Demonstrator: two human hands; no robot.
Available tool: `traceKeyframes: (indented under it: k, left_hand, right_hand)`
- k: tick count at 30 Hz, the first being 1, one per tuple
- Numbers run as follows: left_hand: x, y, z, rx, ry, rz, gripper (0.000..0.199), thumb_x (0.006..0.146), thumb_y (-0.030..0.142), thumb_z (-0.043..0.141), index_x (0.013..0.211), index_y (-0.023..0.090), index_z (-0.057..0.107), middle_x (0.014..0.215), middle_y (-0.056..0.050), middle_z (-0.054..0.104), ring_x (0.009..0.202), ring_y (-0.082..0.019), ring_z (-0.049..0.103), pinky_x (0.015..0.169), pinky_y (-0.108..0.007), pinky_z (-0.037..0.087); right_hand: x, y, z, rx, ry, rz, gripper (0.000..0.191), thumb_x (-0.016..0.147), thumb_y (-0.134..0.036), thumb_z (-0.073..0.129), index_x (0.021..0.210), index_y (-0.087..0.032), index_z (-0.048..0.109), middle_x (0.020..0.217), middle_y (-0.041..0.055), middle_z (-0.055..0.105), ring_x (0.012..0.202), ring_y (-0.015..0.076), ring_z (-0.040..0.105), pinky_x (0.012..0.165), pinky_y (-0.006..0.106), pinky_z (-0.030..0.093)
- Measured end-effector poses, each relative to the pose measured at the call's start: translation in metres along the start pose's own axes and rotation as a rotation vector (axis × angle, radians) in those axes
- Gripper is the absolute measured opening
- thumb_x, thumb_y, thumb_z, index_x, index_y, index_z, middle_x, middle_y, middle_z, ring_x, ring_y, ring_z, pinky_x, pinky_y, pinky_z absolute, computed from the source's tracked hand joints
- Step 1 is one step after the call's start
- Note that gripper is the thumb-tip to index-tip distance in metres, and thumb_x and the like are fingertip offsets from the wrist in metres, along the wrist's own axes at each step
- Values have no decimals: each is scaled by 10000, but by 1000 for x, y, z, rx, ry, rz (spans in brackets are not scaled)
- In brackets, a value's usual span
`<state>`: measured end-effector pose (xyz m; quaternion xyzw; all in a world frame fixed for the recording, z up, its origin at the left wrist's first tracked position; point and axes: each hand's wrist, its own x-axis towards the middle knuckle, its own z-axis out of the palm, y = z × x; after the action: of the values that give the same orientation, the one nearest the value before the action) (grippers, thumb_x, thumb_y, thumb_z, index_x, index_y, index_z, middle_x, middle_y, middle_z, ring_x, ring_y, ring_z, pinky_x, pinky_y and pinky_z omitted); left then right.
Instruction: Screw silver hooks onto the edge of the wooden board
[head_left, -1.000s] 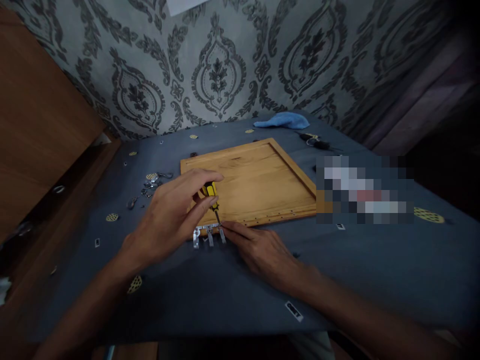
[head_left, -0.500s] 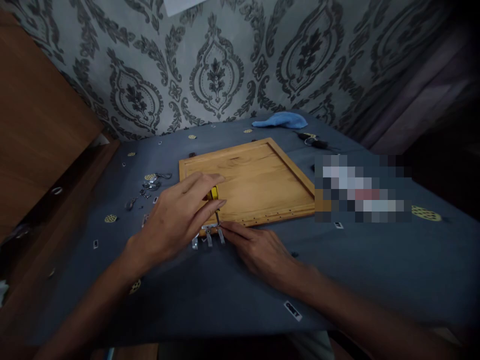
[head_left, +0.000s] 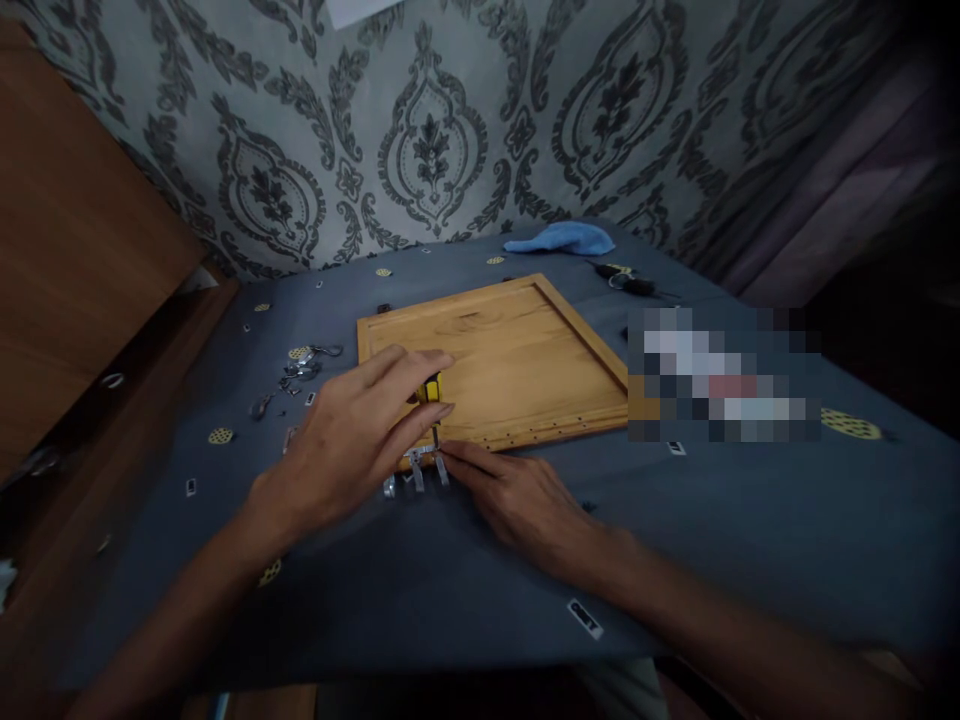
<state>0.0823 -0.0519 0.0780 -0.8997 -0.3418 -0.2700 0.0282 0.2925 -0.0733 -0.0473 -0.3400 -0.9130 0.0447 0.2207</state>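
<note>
My left hand (head_left: 352,430) is closed around the yellow and black handle of a small screwdriver (head_left: 433,390), held upright with its tip down at the near left edge of a framed wooden board (head_left: 495,350). Under the tip lies a metal bracket (head_left: 418,470) whose prongs stick out past the board's edge. Fingertips of my right hand (head_left: 525,500) are pressed together beside the screwdriver tip, at the bracket's right end. Whatever they pinch is too small to make out. Several small dark holes run along the board's near edge.
Loose metal parts (head_left: 301,368) lie left of the board on the dark blue tablecloth (head_left: 465,610). A blue cloth (head_left: 566,239) and a black-handled tool (head_left: 634,284) lie at the back right, with a pixelated patch nearer. A wooden cabinet (head_left: 90,230) stands at the left.
The screwdriver's handle has shifted slightly to the right and stands more upright in my left hand's fingers. My right hand is almost unmoved.
</note>
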Motion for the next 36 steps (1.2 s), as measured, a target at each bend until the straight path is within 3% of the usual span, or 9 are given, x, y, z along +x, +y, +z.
traceKeyframes:
  k: [4, 11, 18, 22, 27, 36]
  left_hand:
    - [1, 1, -1, 10, 20, -1, 225, 1033, 177, 580, 1253, 149, 620, 1035, -48, 742, 922, -162, 732, 796, -250, 584]
    - [1, 1, -5, -37, -15, -27, 253, 1015, 120, 564, 1260, 156, 617, 1152, -65, 753, 1049, -179, 733, 924, -275, 581]
    - [0, 2, 0, -49, 33, -6, 221, 1018, 151, 598, 1234, 160, 645, 1034, -34, 743, 953, -152, 725, 841, -237, 573]
    - [-1, 0, -6, -110, 16, -70, 276, 987, 138, 620, 1261, 164, 649, 1135, -50, 757, 963, -161, 727, 888, -253, 570]
    - [-3, -2, -15, -129, 53, -139, 267, 995, 166, 598, 1254, 161, 663, 1147, -65, 756, 892, -159, 720, 837, -263, 573]
    - [-1, 1, -11, -92, 33, -97, 253, 983, 121, 598, 1228, 149, 654, 1132, -53, 756, 863, -136, 716, 813, -234, 577]
  right_hand:
    - [1, 0, 0, -13, 7, -6, 554, 836, 38, 532, 1343, -138, 671, 1329, 133, 732, 933, 250, 787, 715, 336, 646]
    - [0, -1, -1, -8, -10, 17, 587, 837, 46, 521, 1362, -175, 662, 1352, 111, 723, 954, 231, 784, 736, 308, 644]
    - [-1, 0, -1, 17, -21, 30, 611, 826, 41, 534, 1379, -189, 656, 1373, 123, 706, 932, 236, 784, 746, 331, 650]
    - [-1, 1, -1, 23, -29, 23, 590, 842, 34, 510, 1372, -173, 662, 1371, 123, 711, 978, 241, 779, 769, 334, 648]
    - [-2, 1, 1, 37, -35, 30, 591, 870, 18, 508, 1411, -177, 644, 1398, 131, 694, 997, 245, 774, 769, 341, 652]
    - [-2, 1, -1, 56, -24, 23, 572, 877, 31, 496, 1395, -155, 649, 1392, 146, 695, 1003, 250, 776, 772, 355, 655]
